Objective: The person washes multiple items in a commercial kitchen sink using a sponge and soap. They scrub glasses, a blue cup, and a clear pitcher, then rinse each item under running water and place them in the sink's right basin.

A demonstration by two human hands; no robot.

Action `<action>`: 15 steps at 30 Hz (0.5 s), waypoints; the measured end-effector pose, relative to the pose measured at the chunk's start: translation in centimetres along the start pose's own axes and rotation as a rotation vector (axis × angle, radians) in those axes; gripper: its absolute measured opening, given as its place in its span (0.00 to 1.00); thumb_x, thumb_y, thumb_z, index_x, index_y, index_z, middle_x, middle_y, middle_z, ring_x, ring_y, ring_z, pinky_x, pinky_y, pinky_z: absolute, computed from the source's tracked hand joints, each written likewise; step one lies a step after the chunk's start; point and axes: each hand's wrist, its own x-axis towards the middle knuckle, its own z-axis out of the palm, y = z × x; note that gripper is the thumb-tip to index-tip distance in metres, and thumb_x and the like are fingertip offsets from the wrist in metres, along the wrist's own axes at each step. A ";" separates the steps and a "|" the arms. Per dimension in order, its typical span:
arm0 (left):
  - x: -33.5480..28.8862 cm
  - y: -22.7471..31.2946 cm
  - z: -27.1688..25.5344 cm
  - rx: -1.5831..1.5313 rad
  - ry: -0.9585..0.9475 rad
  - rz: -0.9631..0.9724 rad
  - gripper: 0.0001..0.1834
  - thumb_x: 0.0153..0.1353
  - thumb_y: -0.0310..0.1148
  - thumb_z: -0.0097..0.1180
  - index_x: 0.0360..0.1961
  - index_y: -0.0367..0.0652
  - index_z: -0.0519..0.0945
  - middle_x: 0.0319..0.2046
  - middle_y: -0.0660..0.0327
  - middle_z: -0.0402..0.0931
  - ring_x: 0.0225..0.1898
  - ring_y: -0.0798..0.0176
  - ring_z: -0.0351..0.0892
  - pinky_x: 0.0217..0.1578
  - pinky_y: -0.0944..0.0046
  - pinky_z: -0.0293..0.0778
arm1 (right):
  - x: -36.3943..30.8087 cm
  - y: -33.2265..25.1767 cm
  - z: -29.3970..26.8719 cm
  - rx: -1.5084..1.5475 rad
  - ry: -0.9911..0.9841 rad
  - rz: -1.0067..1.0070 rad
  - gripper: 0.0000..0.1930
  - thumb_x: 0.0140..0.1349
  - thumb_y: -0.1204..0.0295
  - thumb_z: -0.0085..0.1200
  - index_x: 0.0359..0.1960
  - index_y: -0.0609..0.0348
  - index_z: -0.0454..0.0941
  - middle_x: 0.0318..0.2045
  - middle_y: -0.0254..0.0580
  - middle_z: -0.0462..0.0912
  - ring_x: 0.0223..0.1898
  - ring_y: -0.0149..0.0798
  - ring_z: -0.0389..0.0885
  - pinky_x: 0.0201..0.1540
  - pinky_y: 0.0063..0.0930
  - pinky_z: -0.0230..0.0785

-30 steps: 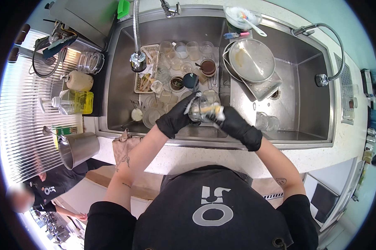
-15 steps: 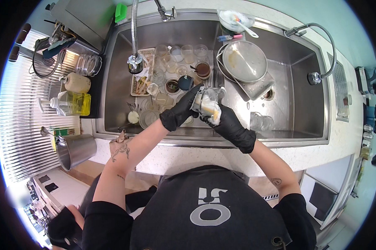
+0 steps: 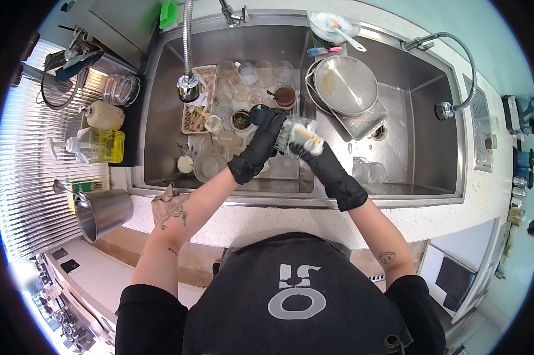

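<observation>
Over the divider between the two sink basins, my black-gloved left hand [image 3: 260, 147] is closed round a clear glass [image 3: 283, 137]. A foamy white and yellow sponge [image 3: 307, 139] is in my gloved right hand [image 3: 327, 173], pressed against the glass; part of both is blurred and covered by suds. Below and left of my left hand, used clear cups [image 3: 263, 72] crowd the left basin. Among them stand a cup with brown residue [image 3: 285, 96] and a dark round lid or cup [image 3: 259, 114].
A round metal pan [image 3: 346, 86] lies on a tray in the right basin, near some clear glasses [image 3: 369, 171]. A sprayer [image 3: 188, 89] hangs over the left basin, another tap [image 3: 445, 110] over the right. A steel bucket [image 3: 104, 214] and yellow soap bottle [image 3: 106, 145] stand left.
The sponge has turned and shifted slightly up and right against the glass. My right hand has drawn a little to the right. The person's arm at lower left has gone from view.
</observation>
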 end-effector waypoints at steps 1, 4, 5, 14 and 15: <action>-0.1 -0.8 -0.2 -0.086 0.057 -0.100 0.14 0.59 0.44 0.40 0.42 0.49 0.67 0.38 0.65 0.64 0.42 0.70 0.64 0.42 0.69 0.63 | 0.0 -0.4 0.1 0.200 0.038 0.074 0.16 0.54 0.67 0.55 0.43 0.58 0.72 0.33 0.32 0.77 0.31 0.27 0.75 0.32 0.19 0.65; 0.1 -1.4 -0.6 -0.131 0.198 -0.177 0.13 0.61 0.44 0.39 0.39 0.50 0.69 0.34 0.68 0.67 0.38 0.74 0.67 0.41 0.72 0.63 | -0.8 -0.6 -0.2 0.300 0.205 0.025 0.16 0.55 0.65 0.53 0.44 0.59 0.71 0.33 0.29 0.76 0.31 0.21 0.70 0.34 0.14 0.63; 0.5 -2.9 -1.4 -0.007 0.222 -0.059 0.14 0.60 0.46 0.39 0.39 0.51 0.69 0.33 0.69 0.68 0.35 0.75 0.68 0.37 0.73 0.65 | -1.2 -0.8 -0.6 0.305 0.265 0.016 0.16 0.56 0.65 0.53 0.44 0.59 0.71 0.33 0.29 0.76 0.31 0.21 0.71 0.34 0.14 0.63; -0.4 5.3 -0.1 -0.329 -0.173 -0.634 0.19 0.62 0.49 0.33 0.42 0.50 0.69 0.27 0.66 0.72 0.20 0.74 0.70 0.15 0.75 0.64 | -2.9 -3.2 -4.2 0.004 0.014 -0.039 0.23 0.60 0.61 0.44 0.52 0.64 0.61 0.51 0.45 0.65 0.52 0.38 0.63 0.55 0.28 0.53; -0.4 5.7 0.2 -0.376 -0.172 -0.625 0.20 0.62 0.50 0.32 0.42 0.50 0.70 0.26 0.66 0.73 0.20 0.74 0.71 0.15 0.75 0.64 | -2.8 -3.9 -4.0 -0.096 -0.066 -0.137 0.22 0.59 0.63 0.45 0.51 0.64 0.62 0.50 0.46 0.65 0.52 0.39 0.64 0.55 0.28 0.53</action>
